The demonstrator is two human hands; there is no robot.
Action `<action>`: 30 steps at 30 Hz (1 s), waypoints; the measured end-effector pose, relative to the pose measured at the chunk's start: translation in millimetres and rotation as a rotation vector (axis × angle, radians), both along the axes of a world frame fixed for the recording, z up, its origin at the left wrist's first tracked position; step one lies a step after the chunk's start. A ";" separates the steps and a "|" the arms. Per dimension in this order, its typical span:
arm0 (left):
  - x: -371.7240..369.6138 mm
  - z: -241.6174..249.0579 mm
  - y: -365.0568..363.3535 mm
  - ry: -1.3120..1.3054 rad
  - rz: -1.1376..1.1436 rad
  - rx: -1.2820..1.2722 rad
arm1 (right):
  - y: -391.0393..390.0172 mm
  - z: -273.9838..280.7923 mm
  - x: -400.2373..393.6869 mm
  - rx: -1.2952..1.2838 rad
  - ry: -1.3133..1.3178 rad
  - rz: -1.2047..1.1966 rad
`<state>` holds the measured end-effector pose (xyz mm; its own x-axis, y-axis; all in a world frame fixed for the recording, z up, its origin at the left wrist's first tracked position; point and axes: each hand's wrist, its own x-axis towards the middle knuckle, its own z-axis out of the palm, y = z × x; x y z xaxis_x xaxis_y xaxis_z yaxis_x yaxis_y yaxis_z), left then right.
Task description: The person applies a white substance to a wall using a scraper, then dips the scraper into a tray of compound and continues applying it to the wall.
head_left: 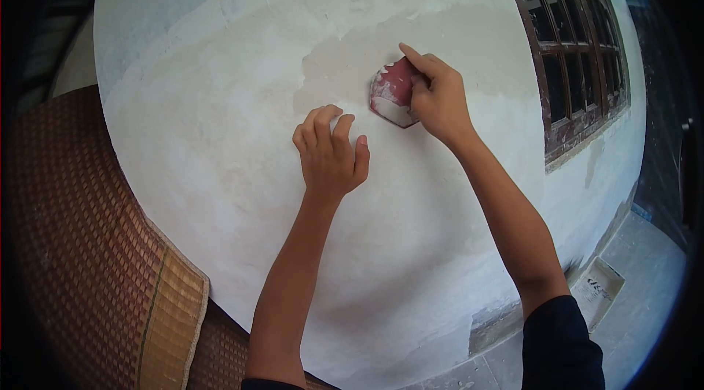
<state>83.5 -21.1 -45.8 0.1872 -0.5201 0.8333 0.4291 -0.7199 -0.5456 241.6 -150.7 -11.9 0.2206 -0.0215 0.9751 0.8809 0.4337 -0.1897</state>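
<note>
My right hand grips a red putty spreader against the wall, its index finger stretched along the top edge. White putty is smeared over the spreader's lower part and along its upper left edge. To the left and a little lower, my left hand has its fingers bent and apart, at the wall surface. Whether its fingertips touch the wall cannot be made out. The pale wall has a greyer, damp-looking patch above and between the hands.
A dark wooden window with glass panes is set in the wall at right. A woven mat stands at left. On the grey floor at lower right lies a whitish tray.
</note>
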 end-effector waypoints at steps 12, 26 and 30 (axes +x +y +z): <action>0.0 -0.3 1.4 -0.008 -0.018 -0.024 | -2.1 21.7 18.8 0.298 0.407 -0.057; -0.2 -0.3 2.0 0.028 -0.011 -0.014 | 13.0 13.3 -16.0 0.164 -0.010 0.022; -2.2 0.5 3.5 0.041 -0.048 -0.015 | 7.1 26.8 20.5 0.468 0.531 -0.034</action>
